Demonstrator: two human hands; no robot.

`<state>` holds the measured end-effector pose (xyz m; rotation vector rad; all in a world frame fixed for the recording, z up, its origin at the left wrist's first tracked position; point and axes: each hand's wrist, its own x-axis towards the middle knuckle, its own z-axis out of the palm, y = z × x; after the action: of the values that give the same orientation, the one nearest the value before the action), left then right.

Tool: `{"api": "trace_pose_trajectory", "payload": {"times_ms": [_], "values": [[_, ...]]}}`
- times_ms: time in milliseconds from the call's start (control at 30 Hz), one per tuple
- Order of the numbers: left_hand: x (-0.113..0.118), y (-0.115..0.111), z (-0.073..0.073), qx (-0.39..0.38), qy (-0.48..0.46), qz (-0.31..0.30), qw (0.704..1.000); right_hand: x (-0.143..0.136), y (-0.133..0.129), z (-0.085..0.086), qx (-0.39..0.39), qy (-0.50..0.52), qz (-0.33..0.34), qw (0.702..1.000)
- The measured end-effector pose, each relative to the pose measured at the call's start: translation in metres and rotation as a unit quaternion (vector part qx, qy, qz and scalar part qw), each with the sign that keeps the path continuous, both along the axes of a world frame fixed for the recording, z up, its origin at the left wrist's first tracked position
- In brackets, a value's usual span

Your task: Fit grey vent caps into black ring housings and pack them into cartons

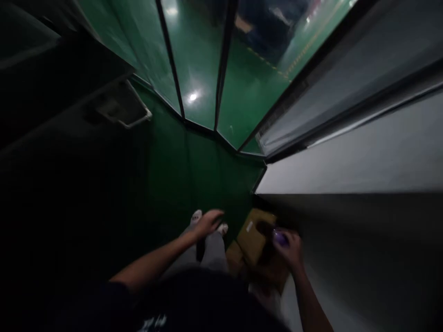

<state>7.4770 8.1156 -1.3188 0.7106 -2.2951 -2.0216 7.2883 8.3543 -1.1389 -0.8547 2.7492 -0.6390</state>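
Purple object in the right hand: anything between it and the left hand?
Nothing visible blocks the way. The right hand holds the purple object; the left hand is apart, over the legs. The cardboard box shows between them in the picture, but appears to sit lower.

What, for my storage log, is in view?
Glossy object: one, purple, lower right
Cardboard boxes: two or more, brown, lower right
Rectangular label: one, white, on box
Framed glassy panels: several, clear, upper half
Smooth floor: one, green, centre
Striped floor tape: some, yellow, beyond panels
Plain wall: one, whitish, right
Unclear rimmed object: one, pale, left
Shoes: two, whitish, below centre
Trousers: one pair, grey, lower centre
Shirt: one, dark, bottom
Left hand: one, bare, near shoes
Right hand: one, bare, holding glossy object
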Motion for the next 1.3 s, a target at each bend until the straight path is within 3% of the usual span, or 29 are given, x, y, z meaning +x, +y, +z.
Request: {"api": "trace_pose_trajectory", "payload": {"times_ms": [100, 200, 300, 367, 433, 633, 800, 967, 1100, 1200, 1300], "values": [[-0.030, -0.014, 0.062, -0.021, 0.123, -0.076, 0.989, 0.020, -0.061, 0.017, -0.037, -0.061, 0.032, 0.997], [-0.035, -0.038, 0.107, -0.157, 0.210, -0.052, 0.964, 0.029, -0.130, 0.028, -0.121, -0.167, 0.132, 0.969], [-0.010, -0.068, 0.135, -0.223, 0.209, 0.030, 0.952, 0.053, -0.185, 0.052, -0.164, -0.208, 0.183, 0.947], [0.012, -0.079, 0.145, -0.176, 0.178, 0.083, 0.965, 0.071, -0.207, 0.064, -0.172, -0.222, 0.208, 0.937], [0.029, -0.080, 0.151, -0.067, 0.172, 0.139, 0.973, 0.085, -0.220, 0.068, -0.180, -0.222, 0.233, 0.930], [0.046, -0.056, 0.174, 0.173, 0.236, 0.242, 0.925, 0.108, -0.239, 0.068, -0.204, -0.134, 0.273, 0.931], [0.053, -0.046, 0.194, 0.359, 0.264, 0.194, 0.874, 0.123, -0.235, 0.081, -0.265, -0.276, 0.231, 0.894], [0.053, -0.037, 0.205, 0.425, 0.277, 0.172, 0.845, 0.122, -0.224, 0.093, -0.303, -0.355, 0.220, 0.857], [0.048, -0.035, 0.217, 0.340, 0.276, 0.154, 0.885, 0.116, -0.223, 0.111, -0.364, -0.434, 0.152, 0.810], [0.047, -0.037, 0.225, 0.190, 0.322, 0.154, 0.915, 0.111, -0.226, 0.133, -0.376, -0.528, 0.082, 0.757], [0.050, -0.046, 0.242, -0.001, 0.400, 0.165, 0.902, 0.104, -0.225, 0.157, -0.390, -0.562, 0.097, 0.723]]}}
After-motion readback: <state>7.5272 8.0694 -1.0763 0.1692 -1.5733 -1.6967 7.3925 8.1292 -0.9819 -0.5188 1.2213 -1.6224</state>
